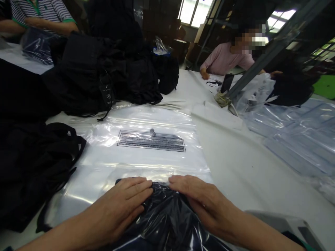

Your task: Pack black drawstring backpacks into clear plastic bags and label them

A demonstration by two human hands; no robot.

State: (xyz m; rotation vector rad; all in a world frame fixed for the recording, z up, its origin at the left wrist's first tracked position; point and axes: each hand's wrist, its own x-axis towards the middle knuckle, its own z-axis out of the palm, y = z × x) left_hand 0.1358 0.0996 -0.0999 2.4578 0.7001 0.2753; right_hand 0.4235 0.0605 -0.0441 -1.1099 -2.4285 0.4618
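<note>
Dark folded clothing in a clear plastic bag [167, 219] lies at the bottom middle of the head view. My left hand [125, 204] rests flat on its left side, fingers stretched out over the plastic. On the other side my right hand [202, 198] also lies flat, its fingers extended toward the bag's far edge. Both palms face down, and a narrow gap separates the fingertips. Beyond the hands, flat clear plastic bags [146, 157] lie on the white table, the top one printed with a boxed warning label [151, 141].
Black garments [104, 69] are heaped at the back left, one with a hang tag [106, 94]. A black drawstring item [28, 170] lies left. Clear plastic sheets [295, 129] cover the right side, near a slanted metal post [264, 55]. Two co-workers [227, 57] are across the table.
</note>
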